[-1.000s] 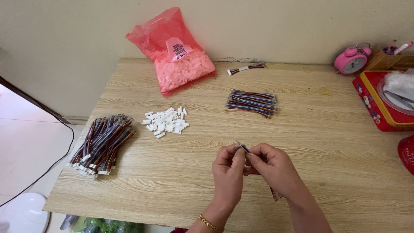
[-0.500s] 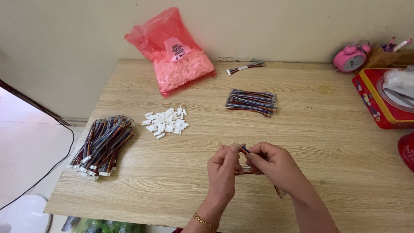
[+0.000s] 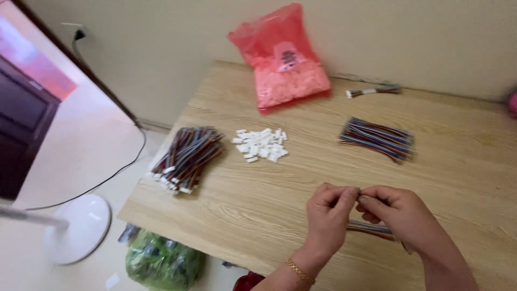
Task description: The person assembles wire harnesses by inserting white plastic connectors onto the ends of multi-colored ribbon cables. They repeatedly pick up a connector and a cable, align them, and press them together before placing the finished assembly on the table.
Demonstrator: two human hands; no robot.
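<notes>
I am pinching a wire bundle (image 3: 371,228) between my left hand (image 3: 329,207) and right hand (image 3: 401,213), fingers closed on its end, low over the table (image 3: 280,188), near white connectors (image 3: 261,144).

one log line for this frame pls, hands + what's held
left hand: pinching wire end | right hand: holding multicoloured wire bundle | white connectors: loose pile, untouched | surface: wooden table

Both forearms are bare, with no sleeve in sight. The left hand (image 3: 329,211) wears a thin gold chain bracelet (image 3: 299,271) at the wrist, well below the fingers. The right hand (image 3: 401,214) carries no ring or band on its fingers.
</notes>
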